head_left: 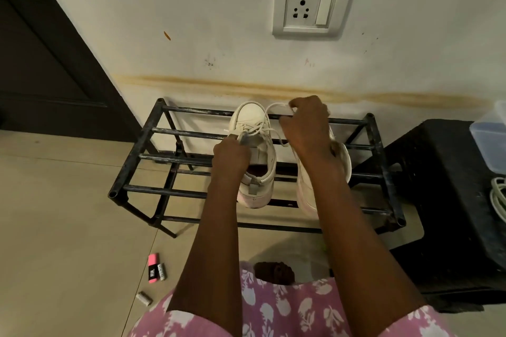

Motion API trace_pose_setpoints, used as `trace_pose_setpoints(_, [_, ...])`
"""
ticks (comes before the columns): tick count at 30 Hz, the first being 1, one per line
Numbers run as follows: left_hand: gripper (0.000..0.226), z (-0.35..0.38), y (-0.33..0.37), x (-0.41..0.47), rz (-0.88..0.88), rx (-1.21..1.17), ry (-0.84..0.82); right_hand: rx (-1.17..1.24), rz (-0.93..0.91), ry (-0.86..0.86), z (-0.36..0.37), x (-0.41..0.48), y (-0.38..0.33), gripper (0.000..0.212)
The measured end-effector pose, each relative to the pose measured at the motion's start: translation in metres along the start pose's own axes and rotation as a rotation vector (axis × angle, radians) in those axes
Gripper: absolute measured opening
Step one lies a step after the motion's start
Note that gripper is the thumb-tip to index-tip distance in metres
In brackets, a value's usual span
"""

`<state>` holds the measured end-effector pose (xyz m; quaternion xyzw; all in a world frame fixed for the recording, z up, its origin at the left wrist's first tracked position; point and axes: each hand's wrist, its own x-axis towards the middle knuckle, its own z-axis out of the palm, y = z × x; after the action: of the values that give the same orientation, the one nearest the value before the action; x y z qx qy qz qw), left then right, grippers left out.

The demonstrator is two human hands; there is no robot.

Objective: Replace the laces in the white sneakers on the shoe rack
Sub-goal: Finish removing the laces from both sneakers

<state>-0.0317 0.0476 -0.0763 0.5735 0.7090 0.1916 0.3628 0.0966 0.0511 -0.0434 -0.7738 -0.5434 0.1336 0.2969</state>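
Pink floral cloth fills the bottom edge of the head view. Two bare forearms reach up from it to a black metal rack, which stands on the tiled floor against a stained wall.

Two white sneakers sit on the rack's top bars, toes toward the wall. The left hand has its fingers curled tight on one sneaker, gripping it at the tongue, just below the crossed lace. That lace is loosely threaded through the upper eyelets, and a loop of it runs off to the right. The right hand pinches this loop between thumb and fingertips, raised near the rack's back bar. The second sneaker lies just beside the first, mostly hidden under the right hand and forearm; its lacing cannot be seen.

On the floor left of the arms lies a pink-and-black block with a small grey cylinder touching it, and another cylinder nearer the cloth. A black stool stands right of the rack, carrying a clear plastic box and a coiled white cable. A socket plate is set in the wall above the sneakers, and a dark door stands at far left.
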Motion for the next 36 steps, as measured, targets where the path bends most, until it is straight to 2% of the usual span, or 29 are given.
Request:
trace_pose_setpoints(2, [0.031,0.0,0.0,0.001,0.018,0.021,-0.002,-0.059,-0.139,-0.154,0.01,-0.006,-0.012,0.04])
trace_pose_setpoints(4, [0.03,0.0,-0.001,0.002,0.028,0.027,0.003,-0.239,-0.254,-0.239,0.025,-0.013,-0.019,0.038])
trace_pose_setpoints(7, [0.03,0.0,-0.002,0.002,0.042,0.03,0.006,-0.374,-0.321,-0.213,0.038,-0.019,-0.021,0.029])
trace_pose_setpoints(12, [0.031,-0.001,0.0,-0.001,0.048,0.004,0.01,-0.372,-0.374,-0.098,0.035,-0.022,-0.02,0.028])
trace_pose_setpoints(16, [0.031,0.0,0.0,0.001,0.043,0.027,0.016,-0.246,-0.276,-0.051,0.027,-0.025,-0.023,0.028])
trace_pose_setpoints(21, [0.033,-0.002,0.001,0.0,0.035,0.031,0.022,0.064,0.043,0.013,0.023,-0.022,-0.024,0.022])
trace_pose_setpoints(25, [0.033,-0.004,0.001,0.001,0.024,0.034,0.027,0.191,0.188,0.106,0.01,-0.013,-0.018,0.018])
trace_pose_setpoints(28, [0.032,-0.005,0.0,0.003,0.03,0.016,0.029,0.153,0.248,0.087,0.001,-0.001,-0.008,0.013])
trace_pose_setpoints(31, [0.031,-0.006,0.0,0.002,0.049,-0.01,0.031,0.023,0.207,-0.06,-0.002,-0.004,-0.004,0.01])
trace_pose_setpoints(34, [0.03,-0.008,0.0,0.0,0.059,-0.045,0.032,-0.12,0.139,-0.152,0.001,-0.011,-0.006,0.02])
trace_pose_setpoints(36, [0.029,-0.009,-0.001,0.001,0.063,-0.059,0.031,-0.116,0.121,-0.15,0.005,-0.011,-0.009,0.023])
